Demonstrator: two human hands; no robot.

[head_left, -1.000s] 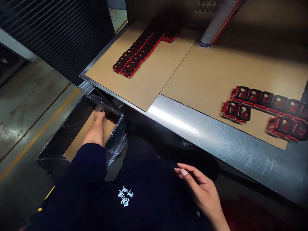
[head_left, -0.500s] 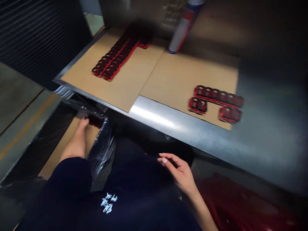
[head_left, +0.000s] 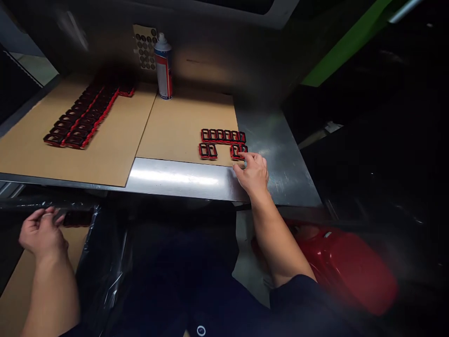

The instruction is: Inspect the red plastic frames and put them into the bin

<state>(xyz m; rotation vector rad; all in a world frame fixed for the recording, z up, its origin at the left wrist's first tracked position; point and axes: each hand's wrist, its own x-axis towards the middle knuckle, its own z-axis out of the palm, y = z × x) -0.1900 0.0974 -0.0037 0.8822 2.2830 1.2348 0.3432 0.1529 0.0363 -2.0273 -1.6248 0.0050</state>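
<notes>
Head view: right of the can (head_left: pixel 163 70), my right hand (head_left: pixel 252 173) is at frames (head_left: pixel 235 156), grip apart; likely picking, calling for a pinch. Left hand (head_left: pixel 44 234): grip, cannot tell.

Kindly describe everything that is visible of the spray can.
The spray can is a slim, metal-looking cylinder with a pale, narrowing top, a blue upper band and red and whitish-grey areas below; its lettering is unreadable here. It stands upright on the right cardboard sheet, near the back panel, and nothing else visibly touches it.
</notes>
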